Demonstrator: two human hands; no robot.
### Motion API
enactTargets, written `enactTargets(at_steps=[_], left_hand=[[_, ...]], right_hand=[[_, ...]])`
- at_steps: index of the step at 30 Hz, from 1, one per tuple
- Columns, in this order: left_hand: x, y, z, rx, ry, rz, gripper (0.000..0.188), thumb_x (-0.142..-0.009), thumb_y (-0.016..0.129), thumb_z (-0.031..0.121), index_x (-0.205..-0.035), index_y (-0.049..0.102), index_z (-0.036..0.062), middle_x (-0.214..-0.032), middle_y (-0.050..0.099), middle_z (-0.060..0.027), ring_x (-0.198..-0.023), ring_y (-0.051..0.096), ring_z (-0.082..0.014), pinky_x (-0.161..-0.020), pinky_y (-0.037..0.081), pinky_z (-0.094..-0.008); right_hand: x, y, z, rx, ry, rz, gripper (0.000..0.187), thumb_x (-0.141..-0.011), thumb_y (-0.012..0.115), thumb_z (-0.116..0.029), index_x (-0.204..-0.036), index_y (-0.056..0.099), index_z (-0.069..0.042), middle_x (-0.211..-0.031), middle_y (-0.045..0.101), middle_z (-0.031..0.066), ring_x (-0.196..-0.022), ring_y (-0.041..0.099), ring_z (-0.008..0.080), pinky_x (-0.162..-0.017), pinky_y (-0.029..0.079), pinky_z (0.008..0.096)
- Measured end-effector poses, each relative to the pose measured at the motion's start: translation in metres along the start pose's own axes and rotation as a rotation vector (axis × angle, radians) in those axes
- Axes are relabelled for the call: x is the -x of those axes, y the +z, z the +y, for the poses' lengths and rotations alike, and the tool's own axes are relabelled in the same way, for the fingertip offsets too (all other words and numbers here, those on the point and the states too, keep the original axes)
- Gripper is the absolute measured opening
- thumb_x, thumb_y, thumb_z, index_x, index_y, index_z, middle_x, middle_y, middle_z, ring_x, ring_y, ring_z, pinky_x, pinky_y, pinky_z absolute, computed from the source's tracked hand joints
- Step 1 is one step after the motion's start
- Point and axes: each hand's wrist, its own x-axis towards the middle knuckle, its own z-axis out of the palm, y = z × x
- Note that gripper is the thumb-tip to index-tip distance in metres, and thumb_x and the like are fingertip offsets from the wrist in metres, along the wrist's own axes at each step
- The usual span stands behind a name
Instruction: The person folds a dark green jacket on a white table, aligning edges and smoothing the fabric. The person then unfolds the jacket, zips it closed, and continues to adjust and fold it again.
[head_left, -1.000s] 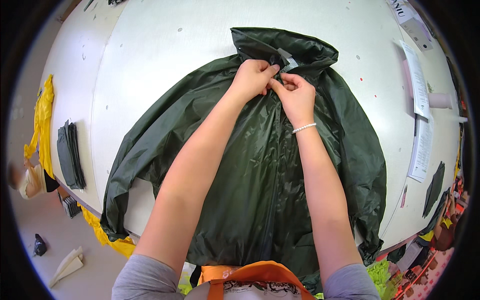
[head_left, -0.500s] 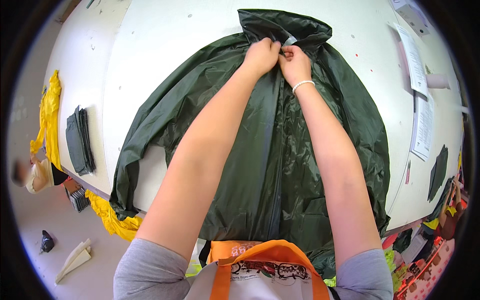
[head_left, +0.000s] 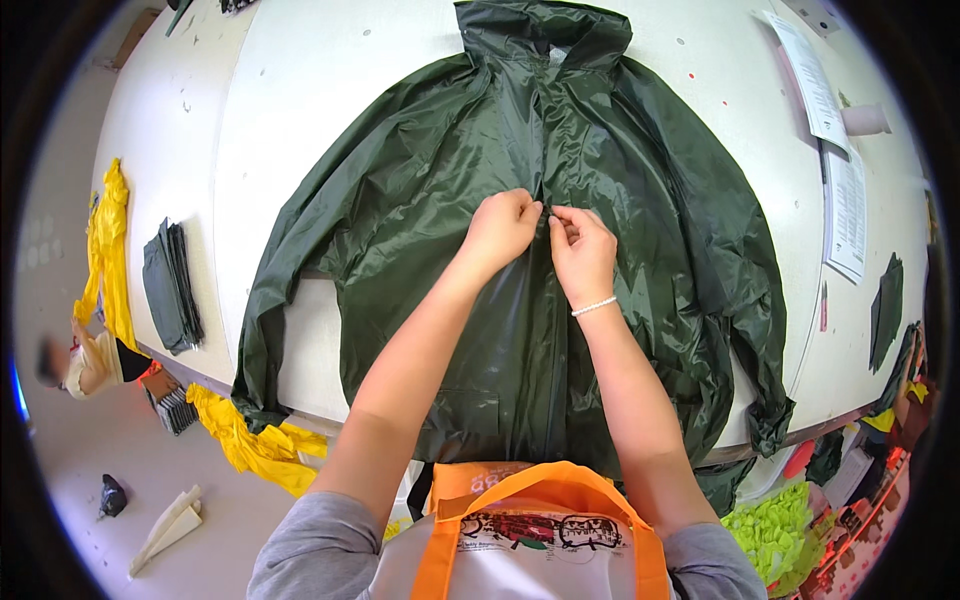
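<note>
A dark green, glossy rain jacket lies spread on the white table, its collar at the far end and both sleeves angled outward. Down its middle runs the front opening, where both my hands meet at chest height. My left hand pinches the left edge of the front placket. Beside it, almost touching, my right hand pinches the right edge, with a pale beaded bracelet on the wrist. Whatever small fastener may lie between the fingertips is too small to make out.
Folded dark green garments lie on the table's left, another folded piece at the far right. Printed sheets and a slim pen-like item rest on the right. Yellow garments hang at the near left edge. A person stands at left.
Both hands have come down the jacket front from the collar to the chest, still pinching at the opening. The collar and upper front are now uncovered. The view has shifted slightly.
</note>
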Motion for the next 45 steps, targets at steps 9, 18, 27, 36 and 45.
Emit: enactTargets(at_steps=[9, 18, 27, 36, 45], left_hand=[[0.004, -0.005, -0.005, 0.7, -0.158, -0.149, 0.021, -0.095, 0.044, 0.02, -0.079, 0.046, 0.0064, -0.061, 0.048, -0.001, -0.046, 0.045, -0.008, -0.043, 0.036, -0.0226], [0.003, 0.003, -0.016, 0.533, -0.023, -0.045, 0.025, -0.096, 0.04, 0.025, -0.085, 0.047, 0.0042, -0.058, 0.054, -0.0096, -0.047, 0.052, -0.0171, -0.044, 0.04, -0.0307], [0.037, -0.003, 0.005, -0.029, 0.148, 0.186, 0.034, -0.09, 0.056, 0.025, -0.114, 0.05, 0.002, -0.089, 0.064, -0.0186, -0.087, 0.062, -0.033, -0.075, 0.048, -0.0404], [0.321, -0.032, -0.109, -0.819, -0.121, 0.414, 0.063, -0.086, 0.06, 0.028, -0.141, 0.036, 0.0091, -0.15, 0.029, -0.0118, -0.139, 0.022, -0.036, -0.11, 0.012, -0.0586], [0.285, -0.04, -0.144, -0.773, -0.162, 0.516, 0.062, -0.092, 0.05, 0.038, -0.146, 0.03, 0.0156, -0.153, 0.024, -0.0055, -0.141, 0.019, -0.0318, -0.11, 0.011, -0.0601]], right_hand=[[-0.001, 0.009, -0.003, -0.299, 0.254, -0.138, 0.019, -0.078, 0.072, -0.006, -0.091, 0.065, 0.006, -0.078, 0.067, 0.0074, -0.065, 0.061, 0.0088, -0.061, 0.05, 0.0236], [0.004, 0.022, 0.001, 0.125, 0.028, -0.049, 0.01, -0.084, 0.061, -0.004, -0.091, 0.062, 0.003, -0.078, 0.065, 0.0132, -0.062, 0.063, 0.0185, -0.06, 0.049, 0.0297], [0.018, -0.038, -0.02, 0.28, -0.235, -0.179, 0.059, -0.083, 0.066, -0.018, -0.131, 0.04, 0.004, -0.125, 0.047, 0.0242, -0.115, 0.045, 0.0403, -0.099, 0.038, 0.0409], [0.221, -0.255, 0.049, 0.943, 0.073, -0.047, 0.056, -0.091, 0.052, -0.019, -0.143, 0.034, -0.007, -0.149, 0.027, 0.0207, -0.137, 0.022, 0.0402, -0.11, 0.018, 0.0531], [0.177, -0.251, 0.103, 1.065, 0.158, -0.007, 0.063, -0.094, 0.044, -0.042, -0.149, 0.022, -0.019, -0.156, 0.012, 0.0122, -0.143, 0.009, 0.0335, -0.11, 0.007, 0.0587]])
